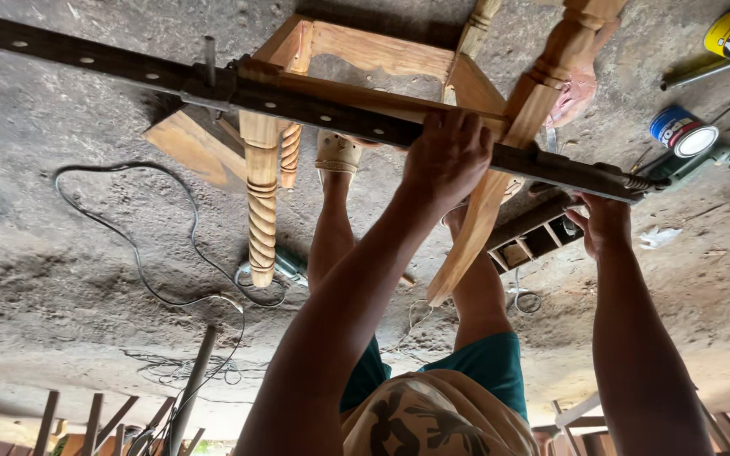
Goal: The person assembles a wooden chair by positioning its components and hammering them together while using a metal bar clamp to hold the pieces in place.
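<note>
Left hand [448,156] wraps closed around a long metal bar clamp [314,105], steadying it across a wooden stool frame [365,76], while right hand [603,221] pinches its screw handle [635,181].

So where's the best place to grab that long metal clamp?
Mid-bar on the clamp, coming from above, as the left hand does: the bar is flat, slim and lies level across the wooden frame. The right hand sits at its screw end.
</note>
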